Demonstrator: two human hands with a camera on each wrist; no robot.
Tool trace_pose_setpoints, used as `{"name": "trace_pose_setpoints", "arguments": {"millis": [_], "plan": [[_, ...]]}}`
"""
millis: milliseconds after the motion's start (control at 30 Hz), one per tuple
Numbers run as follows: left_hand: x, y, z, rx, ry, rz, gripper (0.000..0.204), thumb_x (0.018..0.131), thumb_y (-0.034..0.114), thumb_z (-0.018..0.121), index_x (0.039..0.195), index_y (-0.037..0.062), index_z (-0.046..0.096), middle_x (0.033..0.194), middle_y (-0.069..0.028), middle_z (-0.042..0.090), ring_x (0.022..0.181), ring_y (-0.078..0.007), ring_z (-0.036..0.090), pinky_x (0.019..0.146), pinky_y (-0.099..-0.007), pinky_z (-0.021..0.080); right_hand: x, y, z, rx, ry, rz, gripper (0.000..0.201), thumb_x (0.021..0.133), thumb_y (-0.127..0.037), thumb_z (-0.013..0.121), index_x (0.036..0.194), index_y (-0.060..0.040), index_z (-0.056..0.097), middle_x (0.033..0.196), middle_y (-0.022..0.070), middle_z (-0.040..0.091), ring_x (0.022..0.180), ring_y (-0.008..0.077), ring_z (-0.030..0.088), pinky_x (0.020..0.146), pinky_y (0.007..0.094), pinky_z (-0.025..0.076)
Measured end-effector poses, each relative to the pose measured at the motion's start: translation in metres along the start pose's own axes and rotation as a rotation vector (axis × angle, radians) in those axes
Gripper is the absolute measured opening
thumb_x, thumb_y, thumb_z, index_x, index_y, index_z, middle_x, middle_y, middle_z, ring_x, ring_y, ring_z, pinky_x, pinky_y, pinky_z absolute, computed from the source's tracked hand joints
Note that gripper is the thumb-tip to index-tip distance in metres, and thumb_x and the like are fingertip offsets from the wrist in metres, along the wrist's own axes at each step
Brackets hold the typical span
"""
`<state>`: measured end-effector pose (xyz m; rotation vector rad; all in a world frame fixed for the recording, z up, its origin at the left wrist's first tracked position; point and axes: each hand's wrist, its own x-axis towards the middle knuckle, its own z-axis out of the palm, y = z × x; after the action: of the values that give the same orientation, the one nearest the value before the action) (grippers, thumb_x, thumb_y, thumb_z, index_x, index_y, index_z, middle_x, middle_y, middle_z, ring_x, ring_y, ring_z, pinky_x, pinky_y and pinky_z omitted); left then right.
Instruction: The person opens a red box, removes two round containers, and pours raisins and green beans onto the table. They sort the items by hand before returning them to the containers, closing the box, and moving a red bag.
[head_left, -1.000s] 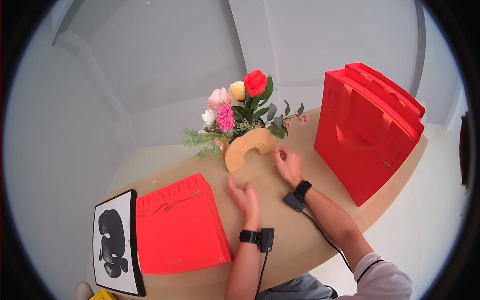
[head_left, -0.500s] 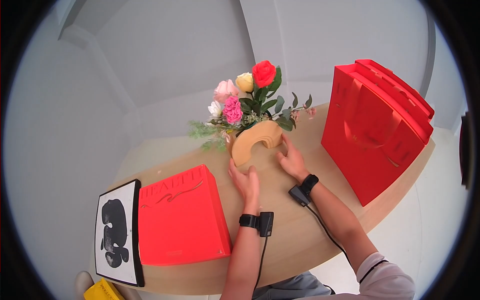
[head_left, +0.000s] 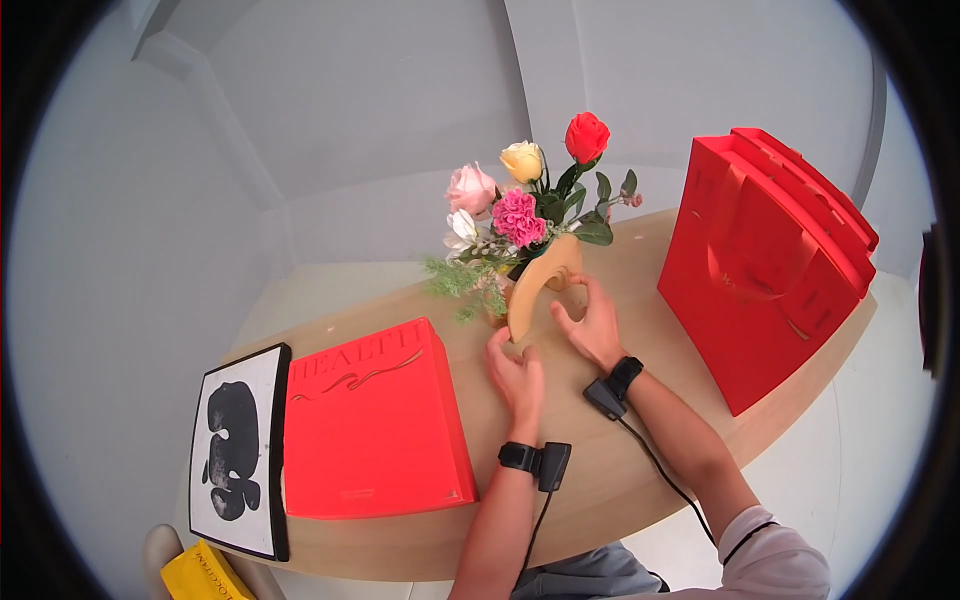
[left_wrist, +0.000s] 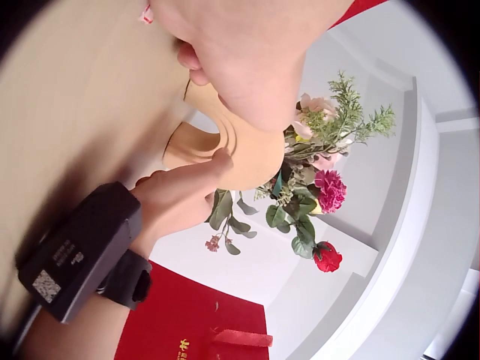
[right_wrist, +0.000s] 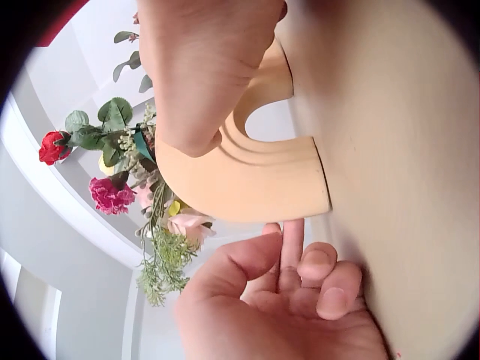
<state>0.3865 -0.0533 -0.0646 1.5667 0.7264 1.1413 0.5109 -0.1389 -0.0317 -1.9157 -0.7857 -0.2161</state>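
Observation:
A tan arch-shaped vase (head_left: 540,278) stands on the table, turned at an angle, with its inner ridges facing the hands. It holds a pink carnation (head_left: 519,218), a red rose (head_left: 587,137), a yellow rose (head_left: 522,161), a pale pink rose (head_left: 470,190) and greenery. My left hand (head_left: 518,378) is at the vase's near left foot, one finger extended against its side and the others loosely bent, as the right wrist view shows. At the other end, my right hand (head_left: 596,325) has its fingertips right at the arch and its thumb apart in front.
Left of the hands lies a red box (head_left: 375,430) marked HEALTH, beside a framed black-and-white picture (head_left: 236,450). Tall red gift bags (head_left: 760,280) stand at the table's right. A yellow bag (head_left: 205,575) sits below the table's left edge. Cables run from both wrist cameras.
The vase has turned, its right end swinging back, so the arch looks narrower. Both hands have come up to its ends, and the left moved right. The head view has shifted slightly.

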Motion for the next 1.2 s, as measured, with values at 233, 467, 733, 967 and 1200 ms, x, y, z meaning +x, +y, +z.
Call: {"name": "trace_pose_setpoints", "arguments": {"millis": [233,467,733,967,1200], "plan": [[-0.004,-0.008,-0.002,-0.108,-0.029,-0.044,0.043,0.085,0.001,0.063,0.127,-0.0024,0.057,0.127,-0.0158,0.065,0.102,-0.0221,0.063,0.082,-0.0329,0.05,-0.007,-0.017,0.002,-0.257,-0.175,-0.006,0.082,0.072,-0.069,0.084,0.121,-0.0065,0.062,0.126,0.0146,0.065,0.11,0.033,0.068,0.09,0.0439,0.056],[-0.001,0.006,0.002,0.032,0.103,-0.054,0.048,0.085,0.005,0.068,0.13,-0.0064,0.053,0.13,-0.0224,0.06,0.104,-0.0326,0.064,0.091,-0.0423,0.049,-0.007,-0.012,0.007,-0.235,-0.191,-0.041,0.084,0.071,-0.072,0.083,0.121,-0.0063,0.065,0.122,0.012,0.069,0.11,0.0306,0.07,0.088,0.0447,0.057],[0.018,-0.01,0.009,0.129,-0.022,-0.017,0.07,0.094,0.017,0.066,0.153,-0.0098,0.04,0.141,-0.0239,0.057,0.103,-0.0303,0.063,0.092,-0.0379,0.052,-0.009,-0.008,0.012,-0.25,-0.076,-0.142,0.093,0.074,-0.071,0.08,0.137,-0.0051,0.061,0.119,0.0147,0.076,0.105,0.0328,0.075,0.084,0.0449,0.059],[0.026,-0.029,0.011,-0.16,-0.064,-0.158,0.063,0.092,0.009,0.055,0.153,-0.0058,0.046,0.117,-0.0139,0.069,0.062,-0.013,0.058,0.051,-0.0273,0.046,-0.01,-0.022,0.015,-0.289,-0.198,-0.108,0.087,0.077,-0.066,0.077,0.145,-0.0137,0.06,0.084,0.018,0.077,0.075,0.0375,0.076,0.069,0.0469,0.061],[0.022,-0.015,0.009,-0.148,-0.079,-0.135,0.054,0.094,0.015,0.06,0.145,-0.0018,0.056,0.113,-0.0198,0.07,0.094,-0.0279,0.065,0.08,-0.0379,0.051,-0.006,-0.013,0.014,-0.258,-0.224,-0.136,0.081,0.077,-0.049,0.071,0.143,-0.0024,0.059,0.076,0.024,0.073,0.071,0.041,0.074,0.068,0.0489,0.06]]}}
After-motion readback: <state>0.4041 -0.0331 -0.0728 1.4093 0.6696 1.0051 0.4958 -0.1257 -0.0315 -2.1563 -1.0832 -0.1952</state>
